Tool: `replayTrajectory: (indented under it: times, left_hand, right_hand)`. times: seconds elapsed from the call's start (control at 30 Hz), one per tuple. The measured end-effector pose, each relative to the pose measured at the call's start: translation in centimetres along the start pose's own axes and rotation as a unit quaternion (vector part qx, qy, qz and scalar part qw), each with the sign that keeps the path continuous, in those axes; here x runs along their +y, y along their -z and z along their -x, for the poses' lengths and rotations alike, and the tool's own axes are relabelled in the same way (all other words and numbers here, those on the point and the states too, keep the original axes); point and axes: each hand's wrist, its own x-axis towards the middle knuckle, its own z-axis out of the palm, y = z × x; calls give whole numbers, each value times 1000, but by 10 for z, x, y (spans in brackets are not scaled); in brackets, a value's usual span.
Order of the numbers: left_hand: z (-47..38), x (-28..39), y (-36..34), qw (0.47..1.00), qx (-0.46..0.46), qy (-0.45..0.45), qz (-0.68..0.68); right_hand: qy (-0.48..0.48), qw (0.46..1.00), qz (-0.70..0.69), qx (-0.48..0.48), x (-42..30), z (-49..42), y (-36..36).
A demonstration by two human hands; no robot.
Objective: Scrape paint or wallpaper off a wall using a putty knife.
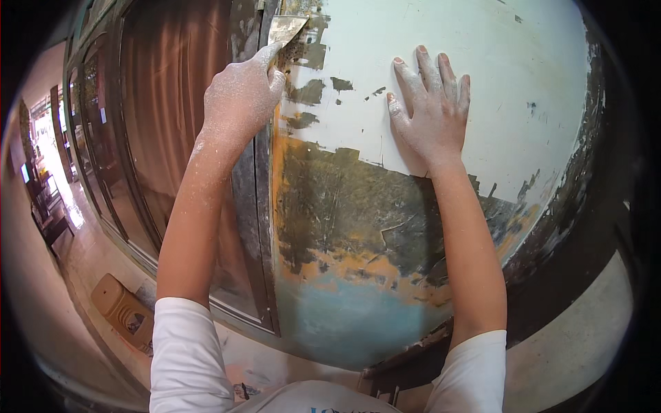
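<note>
My left hand (242, 95), coated in white dust, grips a putty knife (287, 30) with the index finger stretched along it. The wide metal blade points up and lies at the wall's left edge, beside the dark frame; its handle is hidden in my fist. Flat on the white-coated part of the wall (496, 113) rests my right hand (434, 106), fingers spread and dusty, holding nothing. Between and below the hands, the white coat ends raggedly over a dark bare patch (356, 206). Orange and pale blue paint (356, 310) shows beneath that.
Left of the wall stands a dark-framed glass panel (175, 129) with a brown curtain behind it. A brown plastic stool (124, 310) is on the floor at lower left. A dark peeling frame (573, 170) borders the wall on the right.
</note>
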Motion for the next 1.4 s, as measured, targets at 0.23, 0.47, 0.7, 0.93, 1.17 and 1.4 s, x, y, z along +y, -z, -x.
replayTrajectory:
  times: [0.23,0.47,0.7,0.93,1.17,1.4]
  left_hand:
    - [5,3,-2,1000,5,1,0]
    - [3,4,5,1000,0,-3,-10]
    - [0,9,6,1000,-13,4,-7]
    - [1,5,-5,1000,10,6,12]
    - [1,-1,-3,999,40,-13,26]
    - [17,0,-19,999,6,-8,50]
  right_hand:
    - [-2,1000,6,-4,3,1,-2]
    - [0,1000,-5,1,0,1,0]
    - [-2,1000,-9,3,2,0,0]
    - [8,999,-31,26,0,1,1]
    - [5,999,-27,27,1,1,-1]
    - [7,999,-24,33,1,0,-2]
